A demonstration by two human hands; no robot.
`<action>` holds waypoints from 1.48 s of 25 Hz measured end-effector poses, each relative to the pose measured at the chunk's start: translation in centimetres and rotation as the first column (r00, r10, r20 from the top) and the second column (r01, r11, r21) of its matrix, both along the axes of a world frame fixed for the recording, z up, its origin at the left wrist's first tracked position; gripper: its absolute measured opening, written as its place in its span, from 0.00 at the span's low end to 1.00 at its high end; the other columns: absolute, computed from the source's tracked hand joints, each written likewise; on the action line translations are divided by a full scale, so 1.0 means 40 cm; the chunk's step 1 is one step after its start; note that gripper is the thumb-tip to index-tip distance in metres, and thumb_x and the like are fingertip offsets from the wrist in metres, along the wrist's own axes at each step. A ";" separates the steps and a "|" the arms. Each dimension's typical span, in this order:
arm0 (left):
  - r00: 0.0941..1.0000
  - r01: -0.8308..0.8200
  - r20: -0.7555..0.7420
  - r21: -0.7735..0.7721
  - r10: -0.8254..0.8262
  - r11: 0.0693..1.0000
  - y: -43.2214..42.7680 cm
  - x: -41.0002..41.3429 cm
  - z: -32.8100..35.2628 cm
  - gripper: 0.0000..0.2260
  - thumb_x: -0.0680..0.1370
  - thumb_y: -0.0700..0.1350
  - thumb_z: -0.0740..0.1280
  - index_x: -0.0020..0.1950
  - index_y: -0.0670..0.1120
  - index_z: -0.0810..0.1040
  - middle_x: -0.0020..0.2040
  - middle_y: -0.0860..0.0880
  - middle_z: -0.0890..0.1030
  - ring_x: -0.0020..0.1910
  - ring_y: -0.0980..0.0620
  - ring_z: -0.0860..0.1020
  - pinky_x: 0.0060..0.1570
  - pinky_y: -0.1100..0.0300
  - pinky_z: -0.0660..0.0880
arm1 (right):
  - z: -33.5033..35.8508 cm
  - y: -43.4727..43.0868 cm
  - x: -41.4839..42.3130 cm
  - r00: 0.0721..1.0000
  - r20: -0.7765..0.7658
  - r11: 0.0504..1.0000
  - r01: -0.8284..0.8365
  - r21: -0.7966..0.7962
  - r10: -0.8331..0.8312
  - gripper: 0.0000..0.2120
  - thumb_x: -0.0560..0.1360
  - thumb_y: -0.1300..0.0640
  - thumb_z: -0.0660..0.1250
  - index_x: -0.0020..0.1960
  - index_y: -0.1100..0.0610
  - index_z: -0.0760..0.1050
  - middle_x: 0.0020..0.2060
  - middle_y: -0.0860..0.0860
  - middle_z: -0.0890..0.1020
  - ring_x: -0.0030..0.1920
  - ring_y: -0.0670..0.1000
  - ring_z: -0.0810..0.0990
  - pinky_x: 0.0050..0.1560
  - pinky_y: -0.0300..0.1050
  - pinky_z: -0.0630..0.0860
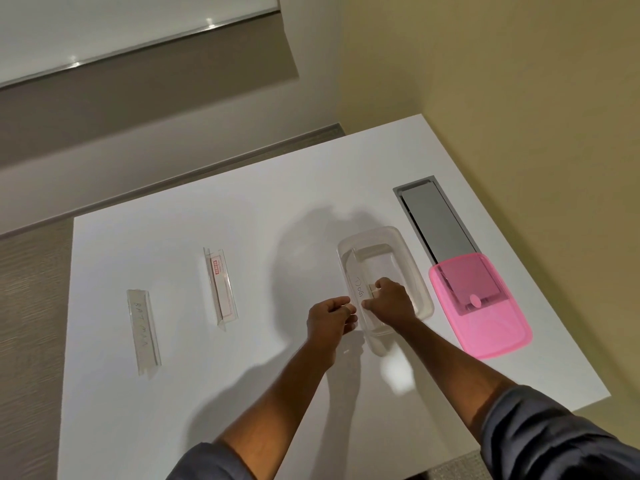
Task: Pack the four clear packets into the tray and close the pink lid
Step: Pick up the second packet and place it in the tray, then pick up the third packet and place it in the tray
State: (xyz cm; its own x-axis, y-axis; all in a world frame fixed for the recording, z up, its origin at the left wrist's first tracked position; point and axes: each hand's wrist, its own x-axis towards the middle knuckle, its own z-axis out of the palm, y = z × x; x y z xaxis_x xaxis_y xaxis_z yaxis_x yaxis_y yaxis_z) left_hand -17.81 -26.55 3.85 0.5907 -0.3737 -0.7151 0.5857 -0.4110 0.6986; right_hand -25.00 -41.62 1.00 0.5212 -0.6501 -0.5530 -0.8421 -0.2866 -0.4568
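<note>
A clear rectangular tray (415, 271) sits right of centre on the white table. Inside its left side lies a clear packet (358, 282) with handwriting on it. My right hand (389, 299) reaches into the tray, fingers closed on that packet. My left hand (330, 315) hovers just outside the tray's left wall, fingers curled; whether it touches the packet I cannot tell. The pink lid (485, 320) lies flat to the right of the tray. Two more clear packets lie on the table: one with a red label (221, 289) and one with handwriting (143, 330) further left.
A metal cable hatch (436, 220) is set into the white table (207, 393) behind the lid, partly covered by it. The table's right edge runs close past the lid. Beyond the far edge are floor and a wall.
</note>
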 end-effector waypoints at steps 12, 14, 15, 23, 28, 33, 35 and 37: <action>0.999 -0.011 -0.046 -0.025 0.010 1.000 0.059 0.028 0.014 0.11 0.85 0.40 0.71 0.66 0.41 0.85 0.53 0.40 0.89 0.49 0.45 0.88 0.42 0.62 0.85 | 0.027 0.016 -0.003 0.988 0.102 0.992 0.122 -0.031 -0.118 0.28 0.78 0.51 0.77 0.73 0.61 0.75 0.66 0.59 0.83 0.65 0.63 0.84 0.62 0.55 0.84; 0.998 -0.034 -0.055 -0.037 0.032 0.999 0.077 0.044 0.018 0.10 0.85 0.40 0.71 0.66 0.42 0.84 0.54 0.40 0.89 0.49 0.45 0.88 0.47 0.57 0.87 | 0.050 0.018 0.003 0.967 0.200 0.983 0.171 -0.068 -0.155 0.24 0.79 0.56 0.76 0.72 0.63 0.77 0.65 0.59 0.85 0.66 0.62 0.84 0.65 0.52 0.81; 0.997 -0.051 -0.057 -0.038 0.048 0.998 0.088 0.054 0.020 0.10 0.85 0.41 0.70 0.66 0.43 0.84 0.54 0.40 0.89 0.50 0.44 0.88 0.50 0.54 0.87 | 0.068 0.025 0.010 0.952 0.248 0.976 0.203 -0.080 -0.177 0.21 0.80 0.57 0.75 0.71 0.63 0.79 0.63 0.59 0.86 0.64 0.61 0.85 0.64 0.50 0.80; 0.978 -0.201 0.044 -0.027 0.202 0.979 0.239 0.163 0.021 0.10 0.86 0.42 0.68 0.67 0.44 0.83 0.55 0.41 0.88 0.56 0.39 0.88 0.62 0.42 0.86 | 0.171 0.209 0.166 0.838 0.530 0.978 0.194 -0.072 -0.127 0.15 0.81 0.56 0.73 0.67 0.58 0.81 0.55 0.52 0.86 0.51 0.49 0.83 0.49 0.29 0.73; 0.923 -0.369 0.128 0.031 0.362 0.929 0.359 0.257 0.009 0.09 0.86 0.41 0.70 0.65 0.45 0.83 0.54 0.44 0.87 0.54 0.42 0.87 0.56 0.48 0.87 | 0.147 0.350 0.282 0.885 0.464 0.999 0.006 0.038 -0.023 0.16 0.80 0.55 0.74 0.67 0.57 0.80 0.54 0.51 0.86 0.52 0.49 0.83 0.51 0.35 0.78; 0.884 -0.449 0.191 0.089 0.428 0.889 0.452 0.330 -0.027 0.11 0.86 0.40 0.68 0.68 0.46 0.83 0.57 0.47 0.86 0.54 0.46 0.86 0.52 0.53 0.86 | 0.094 0.463 0.381 0.915 0.395 0.985 -0.134 0.105 0.082 0.15 0.79 0.55 0.75 0.64 0.58 0.81 0.49 0.51 0.85 0.50 0.50 0.84 0.51 0.38 0.76; 0.870 -0.479 0.194 0.121 0.453 0.869 0.476 0.356 -0.044 0.13 0.86 0.39 0.67 0.70 0.47 0.82 0.58 0.48 0.86 0.52 0.47 0.86 0.52 0.53 0.87 | 0.077 0.502 0.422 0.921 0.373 0.978 -0.168 0.127 0.110 0.14 0.79 0.55 0.75 0.63 0.58 0.81 0.48 0.52 0.86 0.49 0.51 0.85 0.50 0.38 0.76; 0.872 -0.485 0.167 0.160 0.460 0.860 0.492 0.378 -0.059 0.15 0.85 0.39 0.67 0.71 0.47 0.82 0.61 0.47 0.86 0.52 0.45 0.87 0.55 0.50 0.87 | 0.058 0.538 0.460 0.928 0.341 0.965 -0.215 0.150 0.154 0.15 0.78 0.55 0.76 0.62 0.59 0.81 0.48 0.52 0.85 0.50 0.52 0.85 0.51 0.41 0.78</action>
State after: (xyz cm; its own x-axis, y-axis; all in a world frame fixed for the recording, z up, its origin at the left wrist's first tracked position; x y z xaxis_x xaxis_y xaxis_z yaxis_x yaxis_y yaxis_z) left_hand -2.67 -6.88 1.50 0.7465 0.1084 -0.6565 0.6607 -0.2379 0.7119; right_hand -6.59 -20.12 3.33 0.7920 -0.4303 -0.4331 -0.5800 -0.3091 -0.7537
